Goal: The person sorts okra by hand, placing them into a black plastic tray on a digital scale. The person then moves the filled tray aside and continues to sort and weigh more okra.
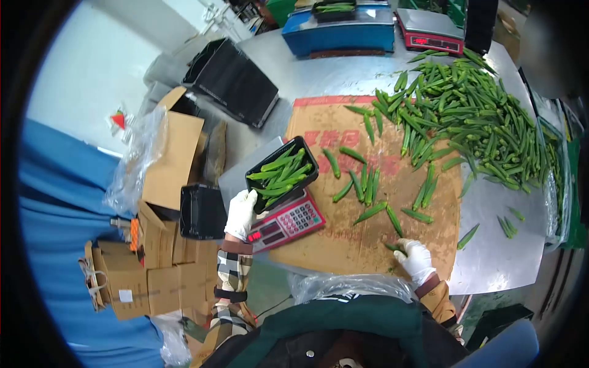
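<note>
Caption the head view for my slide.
Left hand holds a tray of okra at a scale; right hand reaches a loose pod.

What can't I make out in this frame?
Near scale's readout: head view, digits blurred.
Far scale's readout: head view, digits too small.
Black tray's floor: head view, mostly hidden by okra.
Right hand's fingertip contact: head view, obscured by its glove.

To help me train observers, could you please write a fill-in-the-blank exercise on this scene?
The left hand and right hand wear white ____.
The black tray at the left hand contains green ____.
The large okra pile lies toward the table's ____ side (left/right).

Missing words: gloves; okra; right
</note>
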A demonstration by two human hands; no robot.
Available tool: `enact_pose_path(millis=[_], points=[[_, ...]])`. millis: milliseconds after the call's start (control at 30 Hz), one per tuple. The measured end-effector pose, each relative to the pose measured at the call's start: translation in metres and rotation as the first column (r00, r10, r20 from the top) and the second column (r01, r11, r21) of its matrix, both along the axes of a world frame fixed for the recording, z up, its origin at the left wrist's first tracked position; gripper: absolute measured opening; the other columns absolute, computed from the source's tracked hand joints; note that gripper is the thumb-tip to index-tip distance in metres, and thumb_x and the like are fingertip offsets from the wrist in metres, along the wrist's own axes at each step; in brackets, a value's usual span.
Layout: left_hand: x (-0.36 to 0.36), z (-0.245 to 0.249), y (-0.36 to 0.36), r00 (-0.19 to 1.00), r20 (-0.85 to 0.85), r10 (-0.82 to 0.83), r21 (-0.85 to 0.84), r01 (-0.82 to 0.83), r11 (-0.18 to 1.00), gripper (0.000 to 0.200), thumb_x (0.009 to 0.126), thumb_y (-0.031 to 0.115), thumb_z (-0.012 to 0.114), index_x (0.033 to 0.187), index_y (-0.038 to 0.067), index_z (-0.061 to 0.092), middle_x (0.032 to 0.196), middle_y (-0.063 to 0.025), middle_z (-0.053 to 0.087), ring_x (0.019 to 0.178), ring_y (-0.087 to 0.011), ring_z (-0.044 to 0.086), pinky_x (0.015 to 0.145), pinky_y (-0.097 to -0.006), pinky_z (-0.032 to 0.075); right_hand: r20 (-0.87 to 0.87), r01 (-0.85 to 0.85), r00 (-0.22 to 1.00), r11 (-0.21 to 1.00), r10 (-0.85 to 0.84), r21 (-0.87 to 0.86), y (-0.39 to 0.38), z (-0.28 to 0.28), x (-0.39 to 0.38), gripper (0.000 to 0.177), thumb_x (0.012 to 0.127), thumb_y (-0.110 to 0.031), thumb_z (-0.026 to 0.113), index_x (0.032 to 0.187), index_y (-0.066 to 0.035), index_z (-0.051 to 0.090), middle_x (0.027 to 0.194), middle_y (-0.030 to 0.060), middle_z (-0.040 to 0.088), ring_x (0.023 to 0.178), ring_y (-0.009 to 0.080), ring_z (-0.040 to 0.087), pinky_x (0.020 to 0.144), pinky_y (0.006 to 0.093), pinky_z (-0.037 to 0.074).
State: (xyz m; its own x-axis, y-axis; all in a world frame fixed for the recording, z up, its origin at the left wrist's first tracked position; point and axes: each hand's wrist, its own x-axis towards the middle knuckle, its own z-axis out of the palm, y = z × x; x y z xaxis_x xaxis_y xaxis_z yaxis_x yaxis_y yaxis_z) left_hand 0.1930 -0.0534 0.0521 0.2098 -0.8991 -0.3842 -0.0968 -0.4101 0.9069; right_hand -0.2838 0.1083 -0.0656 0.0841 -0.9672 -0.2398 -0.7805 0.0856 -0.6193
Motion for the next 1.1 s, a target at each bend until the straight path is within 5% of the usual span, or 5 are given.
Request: enact_pose_path(millis=[267, 533, 800, 1000, 1100], points=[[-0.094, -0.007, -0.186, 0.836, 0.462, -0.298, -0.125, 0.394, 0.911, 0.022, 0.101, 0.018, 0.058, 0.099, -0.002, 0.064, 0.092, -0.0155, 0.068, 0.072, -0.0247, 0.07, 0.058, -0.0398, 0.062, 0.114, 0.085, 0.988, 0.987, -0.1, 0.133, -0.01, -0.001, -0.003, 0.042, 0.081, -0.025, 0.08, 0.118, -0.008, 0.072, 0.098, 0.012, 0.075, 0.097, 0.0335, 0.068, 0.087, 0.0434, 0.053], [-0.122, -0.107, -0.31, 0.996, -0.077, 0.047, -0.036, -0.05, 0.998, 0.028, 0.098, 0.014, 0.059, 0.12, -0.002, 0.055, 0.106, -0.0166, 0.067, 0.084, -0.0323, 0.072, 0.066, -0.0424, 0.063, 0.044, 0.057, 0.997, 0.995, -0.06, 0.079, 0.006, 0.0, -0.003, 0.056, 0.074, -0.029, 0.086, 0.123, -0.008, 0.068, 0.104, 0.0122, 0.071, 0.102, 0.034, 0.065, 0.09, 0.044, 0.05], [-0.052, -0.007, -0.179, 0.732, 0.658, 0.179, -0.486, 0.23, 0.843, 0.069, 0.099, 0.028, 0.063, 0.155, -0.002, 0.035, 0.159, -0.0243, 0.038, 0.148, -0.0322, 0.037, 0.123, -0.0394, 0.026, 0.021, 0.023, 0.999, 0.997, -0.025, 0.072, -0.001, -0.001, 0.0, 0.058, 0.068, -0.027, 0.089, 0.118, -0.008, 0.067, 0.101, 0.0109, 0.068, 0.1, 0.0324, 0.063, 0.087, 0.044, 0.049], [0.08, -0.026, -0.014, 0.494, 0.827, 0.268, -0.18, -0.219, 0.959, 0.076, 0.095, 0.03, 0.069, 0.153, -0.007, 0.034, 0.152, -0.0254, 0.047, 0.138, -0.0347, 0.049, 0.116, -0.0406, 0.038, -0.019, 0.019, 1.0, 0.999, -0.019, 0.041, -0.001, -0.012, 0.001, 0.057, 0.066, -0.029, 0.089, 0.115, -0.01, 0.067, 0.102, 0.009, 0.067, 0.101, 0.0312, 0.062, 0.088, 0.0428, 0.048], [0.099, -0.072, 0.048, 0.811, 0.448, 0.378, -0.097, -0.376, 0.922, 0.071, 0.097, 0.033, 0.07, 0.149, -0.006, 0.041, 0.136, -0.0167, 0.059, 0.118, -0.0257, 0.059, 0.103, -0.0373, 0.047, -0.016, 0.017, 1.0, 1.0, -0.017, -0.018, -0.001, -0.012, 0.002, 0.054, 0.064, -0.027, 0.091, 0.11, -0.01, 0.067, 0.096, 0.0076, 0.066, 0.095, 0.0302, 0.062, 0.084, 0.0426, 0.049]])
